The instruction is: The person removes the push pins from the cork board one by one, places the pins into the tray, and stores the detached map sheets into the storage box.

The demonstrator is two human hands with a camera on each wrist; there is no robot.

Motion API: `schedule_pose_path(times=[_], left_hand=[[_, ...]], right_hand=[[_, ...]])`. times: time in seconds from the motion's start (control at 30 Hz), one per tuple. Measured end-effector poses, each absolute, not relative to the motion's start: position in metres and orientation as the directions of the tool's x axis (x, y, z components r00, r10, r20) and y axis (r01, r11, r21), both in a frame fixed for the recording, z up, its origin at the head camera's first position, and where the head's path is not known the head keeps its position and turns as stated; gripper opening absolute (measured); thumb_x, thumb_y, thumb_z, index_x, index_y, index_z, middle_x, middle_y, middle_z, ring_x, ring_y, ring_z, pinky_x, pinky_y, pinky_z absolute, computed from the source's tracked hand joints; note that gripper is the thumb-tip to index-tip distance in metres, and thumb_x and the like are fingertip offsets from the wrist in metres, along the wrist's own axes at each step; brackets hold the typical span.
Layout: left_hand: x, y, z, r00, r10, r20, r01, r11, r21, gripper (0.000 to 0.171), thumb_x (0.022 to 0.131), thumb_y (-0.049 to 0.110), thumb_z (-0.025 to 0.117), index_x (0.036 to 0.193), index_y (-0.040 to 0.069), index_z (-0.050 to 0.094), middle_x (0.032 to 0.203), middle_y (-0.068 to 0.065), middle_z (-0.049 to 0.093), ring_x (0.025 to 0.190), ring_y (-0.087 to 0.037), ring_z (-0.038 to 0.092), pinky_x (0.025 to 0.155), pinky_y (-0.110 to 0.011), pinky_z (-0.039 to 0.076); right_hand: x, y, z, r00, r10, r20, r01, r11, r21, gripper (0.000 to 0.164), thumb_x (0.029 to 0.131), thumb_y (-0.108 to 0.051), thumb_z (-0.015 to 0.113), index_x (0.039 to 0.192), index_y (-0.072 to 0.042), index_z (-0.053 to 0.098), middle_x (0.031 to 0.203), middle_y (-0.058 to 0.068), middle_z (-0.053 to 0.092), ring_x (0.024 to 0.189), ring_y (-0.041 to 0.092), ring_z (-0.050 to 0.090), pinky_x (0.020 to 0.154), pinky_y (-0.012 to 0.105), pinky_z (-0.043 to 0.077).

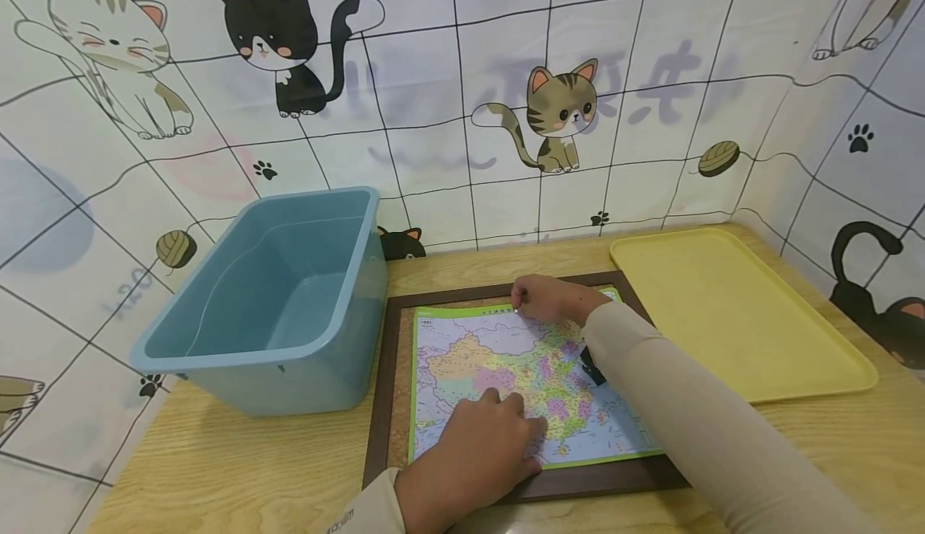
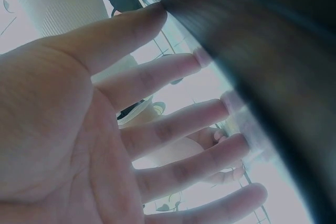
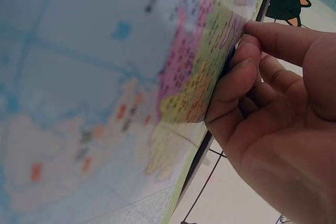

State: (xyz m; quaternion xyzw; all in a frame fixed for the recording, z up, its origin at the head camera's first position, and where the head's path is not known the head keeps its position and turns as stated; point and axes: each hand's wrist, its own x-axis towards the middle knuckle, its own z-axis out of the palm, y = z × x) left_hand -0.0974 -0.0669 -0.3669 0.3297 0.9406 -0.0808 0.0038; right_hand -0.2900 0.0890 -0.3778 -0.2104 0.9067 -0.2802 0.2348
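A map (image 1: 499,357) with a green border lies on a brown-framed cork board (image 1: 401,405). My left hand (image 1: 477,446) rests on the map's lower part, fingers spread. In the left wrist view, its fingers (image 2: 173,129) look straight, with the fingertips against the surface. At the map's top edge, my right hand (image 1: 551,299) has curled fingers and pinches a small pale thing (image 1: 516,310). The right wrist view shows the thumb and index fingertips (image 3: 252,30) together against the map sheet (image 3: 184,77). They hide most of what is pinched, so its kind is unclear.
A deep blue tub (image 1: 368,317) stands left of the board. To the right lies a flat yellow tray (image 1: 737,309), close to the board's edge. A small black object (image 1: 592,367) shows beside the right sleeve. A cat-patterned wall covering (image 1: 433,156) rises behind the wooden table (image 1: 217,454).
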Motion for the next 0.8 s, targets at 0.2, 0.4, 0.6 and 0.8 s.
schedule_pose_path(times=[0.2, 0.4, 0.6, 0.8], left_hand=[[-0.0973, -0.0672, -0.3676, -0.781, 0.623, -0.049, 0.623, 0.768, -0.149, 0.036, 0.084, 0.057, 0.073, 0.115, 0.039, 0.071, 0.093, 0.006, 0.065, 0.075, -0.015, 0.059, 0.047, -0.033, 0.046], [-0.0971, -0.0673, -0.3672, -0.777, 0.628, -0.042, 0.626, 0.765, -0.148, 0.035, 0.084, 0.056, 0.074, 0.114, 0.038, 0.072, 0.092, 0.006, 0.065, 0.075, -0.016, 0.060, 0.047, -0.034, 0.046], [-0.0970, -0.0674, -0.3675, -0.779, 0.625, -0.046, 0.624, 0.768, -0.146, 0.035, 0.084, 0.056, 0.073, 0.114, 0.038, 0.072, 0.092, 0.006, 0.065, 0.075, -0.016, 0.059, 0.047, -0.034, 0.046], [-0.0965, -0.0673, -0.3670, -0.781, 0.623, -0.048, 0.623, 0.769, -0.145, 0.035, 0.084, 0.055, 0.074, 0.114, 0.038, 0.072, 0.093, 0.006, 0.065, 0.076, -0.016, 0.060, 0.048, -0.034, 0.047]], right_hand=[[-0.2894, 0.0887, -0.3777, -0.810, -0.499, -0.309, -0.241, 0.763, -0.600, 0.008, 0.103, -0.007, 0.050, 0.109, -0.004, 0.055, 0.114, 0.012, 0.057, 0.092, 0.022, 0.050, 0.079, 0.035, 0.043], [-0.2905, 0.0884, -0.3780, -0.813, -0.498, -0.300, -0.254, 0.768, -0.588, 0.006, 0.103, -0.009, 0.052, 0.106, -0.006, 0.056, 0.112, 0.010, 0.058, 0.094, 0.022, 0.051, 0.082, 0.037, 0.043], [-0.2912, 0.0870, -0.3778, -0.809, -0.501, -0.307, -0.260, 0.774, -0.578, 0.007, 0.103, -0.011, 0.053, 0.106, -0.006, 0.056, 0.112, 0.010, 0.058, 0.094, 0.022, 0.051, 0.081, 0.036, 0.043], [-0.2914, 0.0875, -0.3776, -0.807, -0.502, -0.310, -0.271, 0.782, -0.562, 0.007, 0.103, -0.011, 0.053, 0.106, -0.006, 0.057, 0.112, 0.011, 0.059, 0.092, 0.021, 0.053, 0.080, 0.035, 0.045]])
